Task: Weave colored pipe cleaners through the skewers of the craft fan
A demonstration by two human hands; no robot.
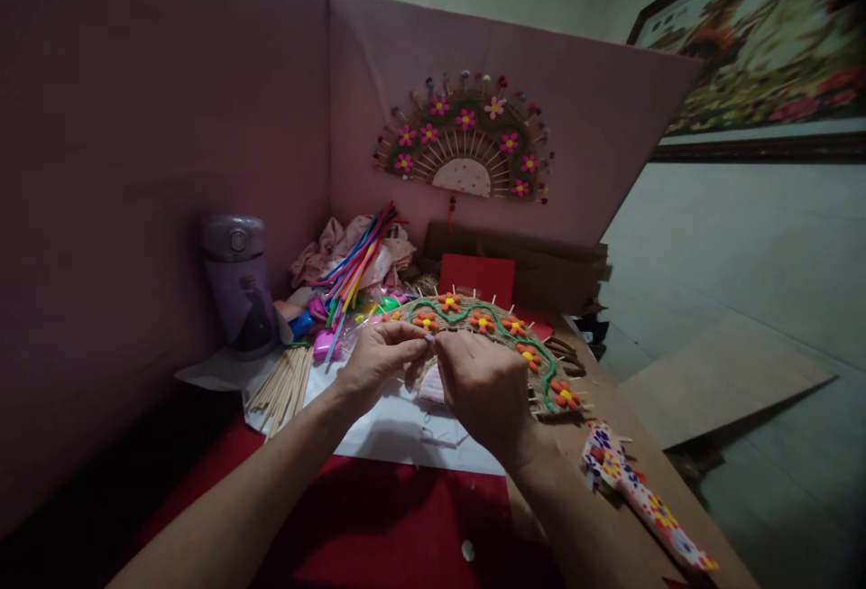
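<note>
The left hand (pixel 382 356) pinches one small purple bit (pixel 430 337); the right hand (pixel 482 377) is curled against it on the right, fingertips hidden, so whether it grips too I cannot tell. The bit, between the hands and in front of the near fan (pixel 499 323), looks light and probably soft, easily squashed, best held lightly by its edges. The fan seems light and fairly stiff, its rim sticks fragile; the woven body is the safer hold. It shows seven orange flowers (pixel 481 322); one far fan (pixel 466 133) carries nine pink ones; left stands one flask (pixel 240 287)
</note>
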